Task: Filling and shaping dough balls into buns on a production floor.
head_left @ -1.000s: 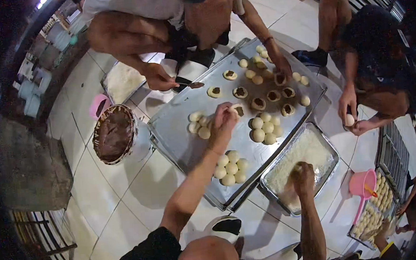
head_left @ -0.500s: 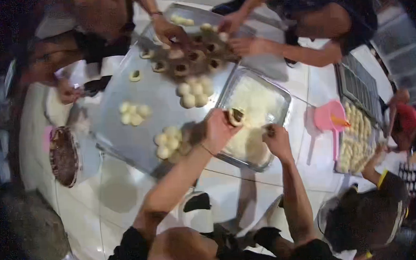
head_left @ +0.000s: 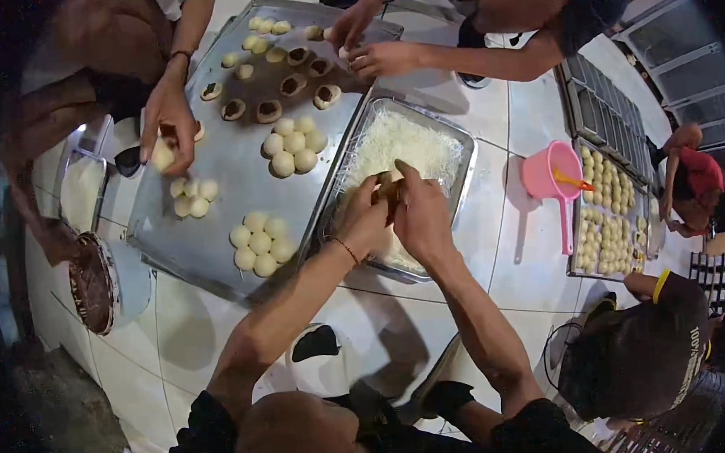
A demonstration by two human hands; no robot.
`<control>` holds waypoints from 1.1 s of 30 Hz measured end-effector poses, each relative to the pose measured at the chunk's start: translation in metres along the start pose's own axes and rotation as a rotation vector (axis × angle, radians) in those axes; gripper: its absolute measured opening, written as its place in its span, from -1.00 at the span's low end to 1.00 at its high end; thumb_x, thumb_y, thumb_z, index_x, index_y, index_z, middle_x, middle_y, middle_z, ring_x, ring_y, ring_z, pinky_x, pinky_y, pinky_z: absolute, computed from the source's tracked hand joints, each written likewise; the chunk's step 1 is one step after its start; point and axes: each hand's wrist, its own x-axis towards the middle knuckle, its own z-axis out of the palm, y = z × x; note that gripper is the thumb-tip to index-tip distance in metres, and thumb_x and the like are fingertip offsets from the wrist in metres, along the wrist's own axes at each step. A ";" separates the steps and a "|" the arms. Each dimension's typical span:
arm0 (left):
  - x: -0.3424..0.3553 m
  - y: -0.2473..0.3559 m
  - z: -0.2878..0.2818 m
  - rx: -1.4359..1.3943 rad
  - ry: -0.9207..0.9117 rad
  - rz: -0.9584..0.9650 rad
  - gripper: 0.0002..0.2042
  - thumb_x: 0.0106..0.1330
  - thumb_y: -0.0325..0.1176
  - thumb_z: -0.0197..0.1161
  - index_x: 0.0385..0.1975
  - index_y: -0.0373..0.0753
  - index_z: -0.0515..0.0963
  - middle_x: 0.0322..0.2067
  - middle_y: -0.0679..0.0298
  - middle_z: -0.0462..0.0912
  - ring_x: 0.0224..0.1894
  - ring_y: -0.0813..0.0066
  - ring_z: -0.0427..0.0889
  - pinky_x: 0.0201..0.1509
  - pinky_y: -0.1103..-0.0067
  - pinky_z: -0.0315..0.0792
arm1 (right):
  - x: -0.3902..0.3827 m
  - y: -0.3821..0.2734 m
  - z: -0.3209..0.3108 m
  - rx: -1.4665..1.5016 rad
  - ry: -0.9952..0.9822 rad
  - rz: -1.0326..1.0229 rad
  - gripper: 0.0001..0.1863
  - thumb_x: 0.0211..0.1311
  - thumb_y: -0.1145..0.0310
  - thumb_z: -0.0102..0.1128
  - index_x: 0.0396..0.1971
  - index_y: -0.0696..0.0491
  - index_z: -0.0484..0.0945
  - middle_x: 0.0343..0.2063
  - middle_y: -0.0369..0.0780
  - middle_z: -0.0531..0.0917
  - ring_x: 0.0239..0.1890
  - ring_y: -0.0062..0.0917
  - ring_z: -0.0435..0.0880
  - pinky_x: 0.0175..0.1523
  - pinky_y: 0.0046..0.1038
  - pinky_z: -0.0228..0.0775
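My left hand (head_left: pixel 367 223) and my right hand (head_left: pixel 422 221) meet over a metal tray (head_left: pixel 468 160) of pale grated shreds that look like cheese. Both are closed around a filled dough piece, now mostly hidden by my fingers; only a brownish bit shows between the thumbs. Left of the tray, a big metal sheet (head_left: pixel 201 166) bears clusters of round dough balls (head_left: pixel 294 144). Farther back on it lie flattened dough pieces with dark filling (head_left: pixel 268 111).
Across the sheet, one person's hand (head_left: pixel 168 122) holds a dough ball; another person's hands (head_left: pixel 381 57) work at the far edge. A basket of brown filling (head_left: pixel 92 284) stands left. Right are a pink dipper (head_left: pixel 552 173) and a tray of shaped dough (head_left: pixel 606 211).
My right hand has moved left to join my left hand around the filled dough piece. The person at far left has brought a hand down to the near dough cluster. The view has shifted.
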 end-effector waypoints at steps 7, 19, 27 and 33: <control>-0.026 0.053 -0.015 -0.772 -0.189 -0.081 -0.72 0.32 -0.52 0.06 -0.02 -0.17 0.56 -0.35 0.28 0.63 -0.39 0.57 0.62 -0.31 0.66 0.57 | -0.008 0.030 -0.014 0.728 0.074 0.354 -0.77 0.07 0.60 0.22 -0.22 0.25 0.60 -0.32 -0.17 0.65 -0.41 -0.40 0.58 -0.25 -0.40 0.45; -0.060 0.074 -0.024 0.314 0.049 0.748 -0.18 0.09 -0.73 0.00 0.45 -0.26 -0.08 -0.11 -0.08 0.63 -0.26 0.09 0.63 -0.23 0.42 0.50 | -0.001 -0.008 -0.023 0.274 -0.006 -0.155 -0.75 -0.08 0.67 0.35 -0.37 0.12 0.54 -0.24 -0.26 0.56 -0.27 -0.52 0.55 -0.16 -0.56 0.44; -0.078 0.075 -0.073 0.070 0.096 0.357 -0.38 0.26 -0.65 -0.02 0.37 -0.35 0.05 0.10 -0.07 0.49 0.16 0.12 0.52 0.13 0.44 0.46 | 0.003 -0.059 -0.007 0.596 -0.117 -0.116 -0.83 0.04 0.67 0.29 -0.34 0.17 0.59 -0.29 -0.17 0.58 -0.34 -0.52 0.53 -0.24 -0.57 0.44; -0.098 0.085 -0.083 -0.006 0.277 0.725 -0.43 0.25 -0.60 0.10 0.30 -0.35 0.16 0.11 -0.01 0.48 0.10 0.28 0.54 0.08 0.49 0.47 | 0.011 -0.088 -0.007 0.474 -0.101 -0.197 -0.88 0.20 0.62 0.20 -0.25 0.19 0.58 -0.24 -0.17 0.59 -0.32 -0.56 0.53 -0.21 -0.59 0.45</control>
